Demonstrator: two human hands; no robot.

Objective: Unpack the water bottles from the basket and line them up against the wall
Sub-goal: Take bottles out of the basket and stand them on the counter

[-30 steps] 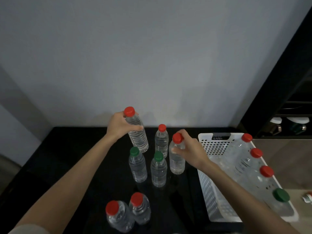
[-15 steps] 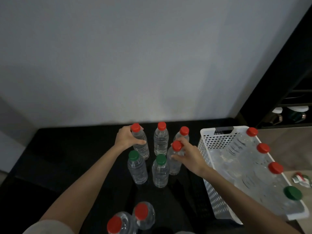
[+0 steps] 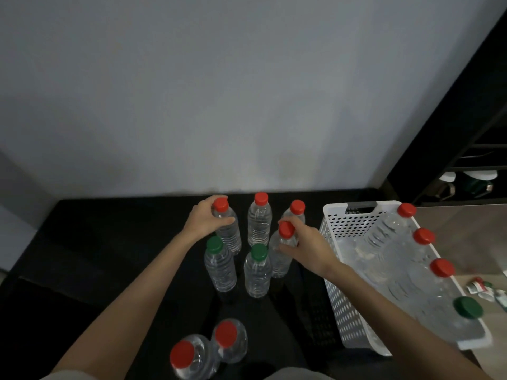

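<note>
On a black table (image 3: pixel 109 242), clear water bottles stand near the grey wall (image 3: pixel 247 91). My left hand (image 3: pixel 204 220) grips the neck of a red-capped bottle (image 3: pixel 229 234) in the back row. My right hand (image 3: pixel 304 246) holds another red-capped bottle (image 3: pixel 278 261) by its shoulder, a little in front of that row. Two more red-capped bottles (image 3: pixel 259 223) (image 3: pixel 296 211) stand at the back. Two green-capped bottles (image 3: pixel 219 266) (image 3: pixel 256 272) stand in front. The white perforated basket (image 3: pixel 337 297) on the right holds several lying bottles.
Two red-capped bottles (image 3: pixel 227 340) (image 3: pixel 189 357) stand close to the table's near edge. A dark shelf unit (image 3: pixel 466 160) rises at the right behind the basket. Small wrappers (image 3: pixel 480 286) lie on the pale surface right of the basket.
My left hand lowered its bottle from mid-air into the back row by the wall. My right hand shifted its bottle slightly; a third back-row bottle has come into sight behind it.
</note>
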